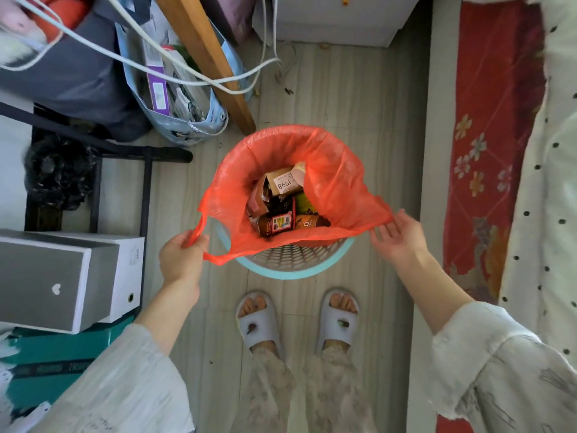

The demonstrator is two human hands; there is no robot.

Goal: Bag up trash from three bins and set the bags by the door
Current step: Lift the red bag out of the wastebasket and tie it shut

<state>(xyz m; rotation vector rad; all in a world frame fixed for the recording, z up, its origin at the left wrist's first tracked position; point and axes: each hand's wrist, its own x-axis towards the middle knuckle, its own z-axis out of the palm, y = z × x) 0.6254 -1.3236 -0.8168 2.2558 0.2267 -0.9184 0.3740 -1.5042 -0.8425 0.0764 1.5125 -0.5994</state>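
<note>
My left hand (pixel 182 256) pinches the red bag (pixel 331 170) handle at eight o'clock of the bin (pixel 293 265) to lift the liner free, while my right hand (pixel 399 235), fingers spread, touches its three o'clock edge.

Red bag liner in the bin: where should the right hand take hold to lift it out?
Grip the right handle flap of the red bag liner, the corner stretched out toward the right hand. Come from the right, fingers pinching its edge. The left hand already holds the opposite handle loop, so matching it should lift the bag evenly from the bin.
</note>
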